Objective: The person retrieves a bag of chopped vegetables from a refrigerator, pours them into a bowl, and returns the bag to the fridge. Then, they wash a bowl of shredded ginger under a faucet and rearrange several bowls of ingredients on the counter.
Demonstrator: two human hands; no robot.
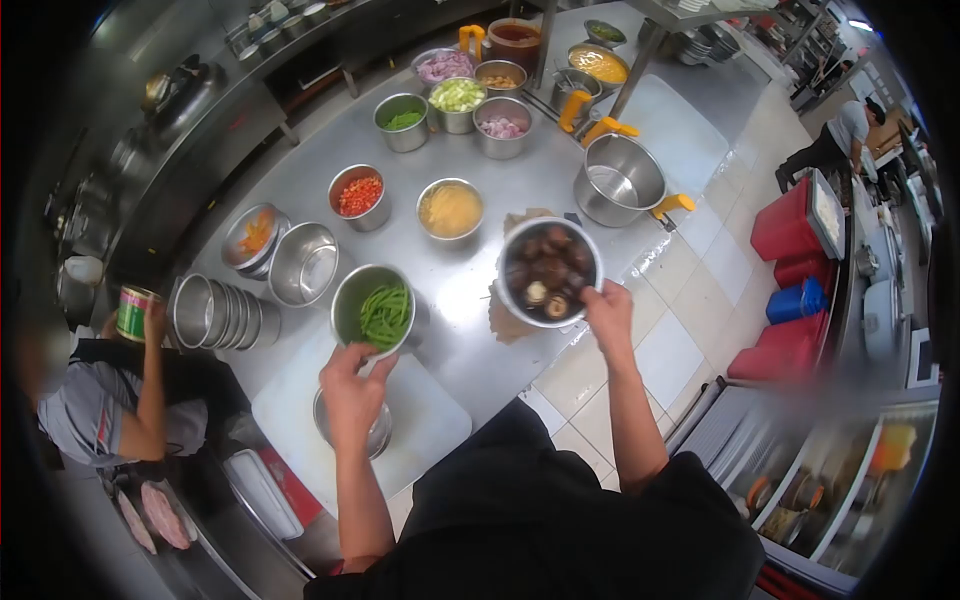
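My left hand (pixel 355 385) grips the near rim of a metal container of green beans (pixel 385 316), tilted toward me above the white cutting board (pixel 285 425). Beneath that wrist, a metal bowl (pixel 378 435) sits on the board, partly hidden. On the right, my right hand (pixel 608 312) holds the rim of a metal bowl of mushrooms (pixel 547 262), dark brown with a few pale ones. Behind this bowl a brown paper or cloth piece (pixel 512 322) shows on the steel table. Between and beyond the hands stands a container of yellowish food (pixel 450 209).
Containers of chopped red pieces (pixel 360 195) and stacked metal containers (pixel 225 312) stand left. An empty pot (pixel 618 180) is at right; several ingredient containers stand farther back. A co-worker (pixel 110 400) at left holds a can (pixel 134 313). Another person (pixel 845 135) bends at far right.
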